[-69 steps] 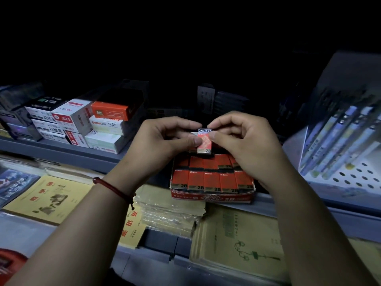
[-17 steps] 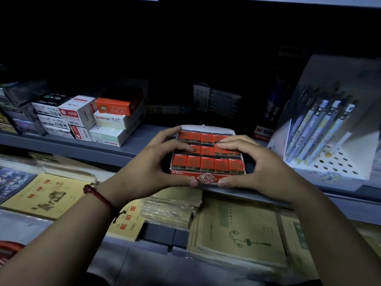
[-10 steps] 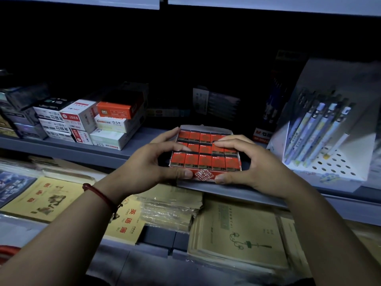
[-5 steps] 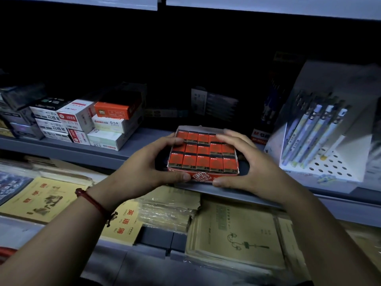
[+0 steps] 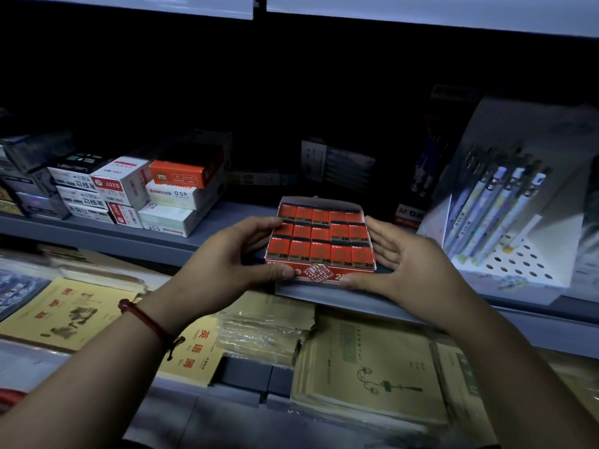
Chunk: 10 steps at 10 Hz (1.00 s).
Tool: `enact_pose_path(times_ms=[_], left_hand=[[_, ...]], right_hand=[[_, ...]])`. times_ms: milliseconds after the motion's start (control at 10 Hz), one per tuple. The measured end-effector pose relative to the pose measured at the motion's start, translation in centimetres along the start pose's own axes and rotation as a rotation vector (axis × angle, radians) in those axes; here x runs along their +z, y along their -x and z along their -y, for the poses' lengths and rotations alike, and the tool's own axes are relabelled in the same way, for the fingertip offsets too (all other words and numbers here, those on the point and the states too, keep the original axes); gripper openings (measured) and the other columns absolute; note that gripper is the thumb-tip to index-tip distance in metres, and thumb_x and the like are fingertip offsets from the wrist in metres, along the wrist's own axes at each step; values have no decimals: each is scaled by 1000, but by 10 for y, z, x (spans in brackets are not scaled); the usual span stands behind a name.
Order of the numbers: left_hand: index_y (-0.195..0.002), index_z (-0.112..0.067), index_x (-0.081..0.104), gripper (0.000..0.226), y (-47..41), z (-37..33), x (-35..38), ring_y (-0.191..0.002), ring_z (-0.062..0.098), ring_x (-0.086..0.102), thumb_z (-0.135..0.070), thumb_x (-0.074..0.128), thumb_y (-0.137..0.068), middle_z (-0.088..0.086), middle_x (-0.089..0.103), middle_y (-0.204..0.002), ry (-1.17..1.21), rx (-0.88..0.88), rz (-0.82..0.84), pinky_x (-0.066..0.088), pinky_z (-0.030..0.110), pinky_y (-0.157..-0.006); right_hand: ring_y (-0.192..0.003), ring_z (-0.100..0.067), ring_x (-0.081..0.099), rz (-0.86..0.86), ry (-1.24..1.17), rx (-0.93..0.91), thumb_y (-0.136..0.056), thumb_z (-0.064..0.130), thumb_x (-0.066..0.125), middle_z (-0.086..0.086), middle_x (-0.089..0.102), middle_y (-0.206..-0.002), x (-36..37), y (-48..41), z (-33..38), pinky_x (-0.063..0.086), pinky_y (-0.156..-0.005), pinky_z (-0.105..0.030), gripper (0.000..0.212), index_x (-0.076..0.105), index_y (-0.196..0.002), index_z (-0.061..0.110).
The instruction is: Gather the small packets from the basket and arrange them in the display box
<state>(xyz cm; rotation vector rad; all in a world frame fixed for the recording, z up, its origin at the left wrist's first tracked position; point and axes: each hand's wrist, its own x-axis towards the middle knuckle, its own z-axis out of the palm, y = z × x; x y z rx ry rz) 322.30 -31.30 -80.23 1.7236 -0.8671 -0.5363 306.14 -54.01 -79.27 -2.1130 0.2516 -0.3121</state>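
The display box point(image 5: 319, 276) is sitting right in the middle of the frame, on the front edge of the grey shelf point(image 5: 246, 212), and both hands are on it. It is holding the small red-orange packets point(image 5: 321, 251), each marked 2B, and they are lying side by side in 3 rows of 5, filling the box from wall to wall. The white back flap of the box is standing up behind the top row.

The left hand point(image 5: 233, 257) is coming in from the lower left and clamping on the box: its thumb is pressing the red front face while its fingers are curling over the left wall and resting on the packets at that edge. A red cord point(image 5: 142, 319) is circling that wrist. The right hand point(image 5: 402, 264) is lying flat and apart, fingers straight along the right wall of the box, with the thumb touching the front corner. Between them the 2 hands are framing the box on 3 sides.

In the left of the frame, on the same shelf, white boxes point(image 5: 107, 192) are standing in stacks, with an orange box point(image 5: 176, 175) sitting on top of the nearest pile. Over on the right, a pen stand point(image 5: 505, 205) is leaning back, its pens pointing up and away. Along the bottom of the frame, on the lower shelf, notebooks point(image 5: 366, 367) are lying flat in plastic wrap, and a yellow exercise book point(image 5: 64, 312) is showing at the lower left.
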Motion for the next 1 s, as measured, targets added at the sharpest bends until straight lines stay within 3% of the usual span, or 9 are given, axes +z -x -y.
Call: enact_pose_path(times_ms=[300, 500, 600, 700, 800, 900, 1000], left_hand=[[-142, -25, 53, 75, -3, -2, 2, -128, -8, 56, -22, 82, -73, -18, 65, -135, -34, 13, -34, 51, 29, -108], [-144, -26, 50, 73, -6, 4, -1, -131, -2, 56, -24, 80, -78, -15, 62, -140, -33, 20, 0, 49, 37, -111], [-146, -24, 48, 73, -8, 5, 0, -132, 0, 56, -24, 78, -80, -14, 62, -141, -43, 36, 12, 47, 36, -112], [-147, -22, 47, 75, -7, 2, 2, -130, -4, 56, -22, 79, -79, -15, 62, -139, -90, 57, -15, 47, 32, -112], [-145, -27, 48, 73, 0, 1, 2, -127, -7, 57, -25, 83, -81, -18, 63, -138, -207, 75, -61, 47, 31, -112], [-144, -28, 49, 67, 17, -7, 9, -121, -10, 56, -31, 81, -85, -20, 60, -137, -332, 114, -160, 47, 26, -111], [-145, -26, 47, 65, 34, -25, 17, -115, -7, 54, -38, 77, -89, -19, 56, -133, -485, 135, -225, 45, 21, -100]], right_hand=[[-96, 40, 43, -81, 93, 65, -69, 26, 92, 51, 44, -106, 2, 0, -5, 34, -89, 8, 97, 43, -152, 31], [-98, 35, 42, -90, 153, 47, -69, 36, 90, 40, 46, -118, 5, -1, -5, 34, -93, 6, 98, 41, -154, 33], [-114, 21, 46, -92, 163, 58, -69, 39, 90, 25, 54, -137, 6, -1, 1, 38, -104, -7, 100, 38, -155, 33], [-130, 1, 49, -96, 217, 73, -71, 45, 87, 10, 53, -149, 8, 0, 5, 42, -116, -33, 100, 35, -155, 34], [-128, -9, 55, -99, 359, 64, -78, 56, 80, 7, 56, -145, 10, 3, 3, 46, -110, -33, 92, 32, -154, 38], [-120, -8, 52, -130, 484, 4, -90, 54, 69, 6, 53, -144, 18, 14, 9, 42, -99, -23, 78, 32, -154, 32], [-134, -17, 46, -161, 568, -33, -96, 54, 61, 2, 40, -155, 24, 25, 15, 43, -107, -32, 76, 28, -157, 23]])
